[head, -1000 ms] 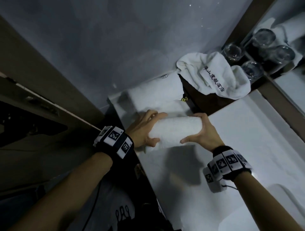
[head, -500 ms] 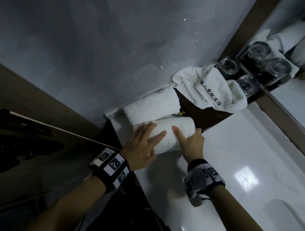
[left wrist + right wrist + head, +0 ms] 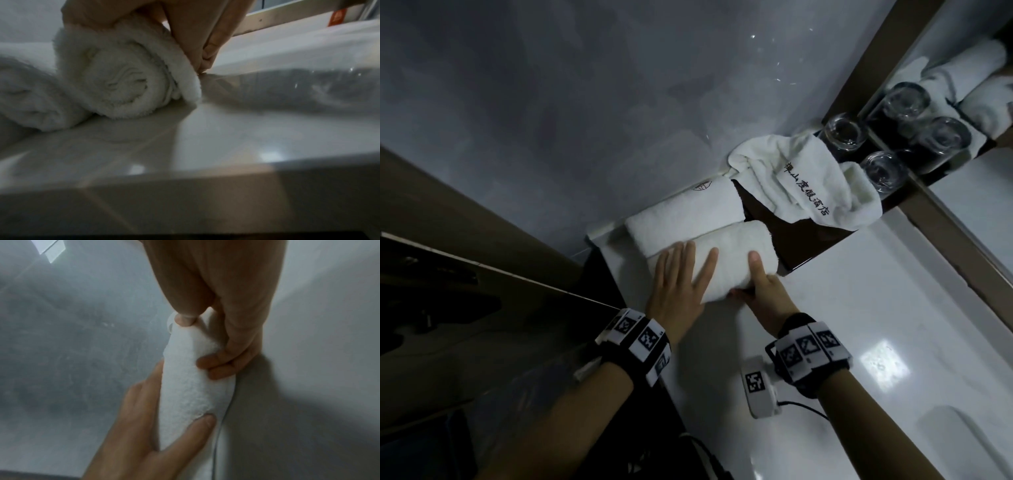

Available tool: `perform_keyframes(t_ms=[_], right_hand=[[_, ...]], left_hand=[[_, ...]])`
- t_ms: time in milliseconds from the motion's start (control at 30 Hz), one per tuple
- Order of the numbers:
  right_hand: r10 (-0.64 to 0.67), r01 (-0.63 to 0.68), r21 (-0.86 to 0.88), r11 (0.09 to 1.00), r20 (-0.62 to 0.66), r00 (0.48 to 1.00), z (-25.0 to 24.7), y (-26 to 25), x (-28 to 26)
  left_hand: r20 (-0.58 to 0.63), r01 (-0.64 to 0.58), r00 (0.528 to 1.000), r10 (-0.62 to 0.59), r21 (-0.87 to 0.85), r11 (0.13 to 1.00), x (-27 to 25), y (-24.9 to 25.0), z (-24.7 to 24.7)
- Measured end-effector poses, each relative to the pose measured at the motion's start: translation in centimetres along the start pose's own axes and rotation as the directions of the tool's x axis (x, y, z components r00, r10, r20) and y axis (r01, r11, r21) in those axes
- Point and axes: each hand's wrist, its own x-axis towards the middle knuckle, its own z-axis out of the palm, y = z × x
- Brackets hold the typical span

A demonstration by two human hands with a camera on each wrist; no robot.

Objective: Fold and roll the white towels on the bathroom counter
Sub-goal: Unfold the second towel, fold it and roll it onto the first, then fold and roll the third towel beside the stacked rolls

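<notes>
Lying beneath both hands on the desk [image 3: 842,308], the rolled towel [image 3: 726,253] was pressed by the flat, spread left hand [image 3: 681,284], while its end was pinched by the right hand [image 3: 763,291]. Beyond the fingers, a finished roll [image 3: 685,212] touched it. Settling seemed underway; the crumpled towel [image 3: 804,181] probably needed fetching next.

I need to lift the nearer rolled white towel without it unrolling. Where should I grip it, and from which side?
Grip the nearer rolled white towel across its middle, from above and the counter's front edge, clamping the loose outer flap that ends low on that side. The left hand and right hand already press there; the second roll blocks the wall side.
</notes>
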Motion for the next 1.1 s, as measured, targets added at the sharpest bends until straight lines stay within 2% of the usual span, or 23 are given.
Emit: perform_keyframes(t_ms=[67,133,167,233,267,333,400,467,533,600,633,700,800,900,933,1000,1033,1100], right_hand=[[-0.017,0.017,-0.002,1.0,0.018,1.0,-0.7,0.2,-0.3],[-0.054,0.036,-0.267,0.963,-0.06,0.997,-1.5,0.0,-0.7],[-0.115,0.059,-0.413,0.909,-0.112,0.987,-2.1,0.0,-0.8],[-0.307,0.127,-0.584,0.802,-0.22,0.926,-3.5,-0.4,-1.0],[-0.413,0.175,-0.623,0.762,-0.259,0.873,-4.3,-0.8,-0.9],[-0.594,0.299,-0.658,0.691,-0.281,0.754,-5.6,-2.1,-0.3],[-0.687,0.37,-0.691,0.621,-0.253,0.682,-6.4,-3.8,0.7],[-0.737,0.397,-0.728,0.558,-0.216,0.64,-6.9,-5.4,1.9],[-0.791,0.397,-0.79,0.467,-0.173,0.586,-7.1,-6.9,3.0],[-0.81,0.331,-0.866,0.375,-0.133,0.57,-7.0,-8.1,4.5],[-0.792,0.27,-0.896,0.353,-0.132,0.596,-6.9,-8.6,5.3],[-0.736,0.157,-0.925,0.346,-0.164,0.657,-6.5,-9.1,6.4],[-0.724,0.068,-0.934,0.351,-0.224,0.653,-6.0,-9.0,7.4],[-0.699,0.089,-0.919,0.385,-0.227,0.678,-5.8,-9.1,7.0],[-0.691,0.108,-0.905,0.41,-0.231,0.685,-5.8,-9.1,6.6],[-0.71,0.211,-0.85,0.483,-0.239,0.662,-5.6,-9.0,5.2],[-0.727,0.306,-0.788,0.534,-0.243,0.642,-5.4,-8.9,4.3],[-0.729,0.495,-0.589,0.639,-0.258,0.634,-4.8,-9.0,2.2]], left_hand=[[-0.007,0.017,1.0,-0.017,-0.014,1.0,-0.4,0.5,0.0],[-0.046,0.009,0.999,-0.011,-0.042,0.999,-0.6,0.7,0.0],[-0.075,-0.008,0.997,0.004,-0.05,0.999,-0.7,0.8,0.0],[-0.167,-0.074,0.984,0.062,-0.067,0.995,-0.4,1.3,-0.1],[-0.2,-0.114,0.975,0.095,-0.088,0.99,-0.2,1.7,-0.2],[-0.195,-0.165,0.972,0.134,-0.152,0.975,0.2,2.6,-1.0],[-0.146,-0.164,0.98,0.133,-0.232,0.959,0.5,3.2,-2.0],[-0.042,-0.136,0.991,0.129,-0.377,0.916,0.9,3.3,-2.4],[0.071,-0.051,0.992,0.105,-0.534,0.844,1.2,3.2,-2.6],[0.048,0.003,0.998,0.035,-0.635,0.773,1.4,3.0,-2.8],[0.023,0.017,1.0,-0.002,-0.682,0.731,1.5,2.8,-3.0],[0.013,0.036,0.999,-0.04,-0.739,0.672,1.5,2.5,-3.3],[0.009,0.023,1.0,-0.024,-0.742,0.67,1.2,1.6,-3.0],[0.007,0.02,1.0,-0.023,-0.755,0.656,0.7,0.7,-2.7],[0.006,0.023,1.0,-0.028,-0.767,0.641,0.4,0.5,-2.7],[0.012,0.039,0.999,-0.05,-0.799,0.6,0.1,0.0,-2.7],[0.018,0.054,0.998,-0.068,-0.818,0.572,0.0,-0.2,-2.7],[0.03,0.084,0.993,-0.115,-0.864,0.497,-0.3,-0.4,-3.0]])
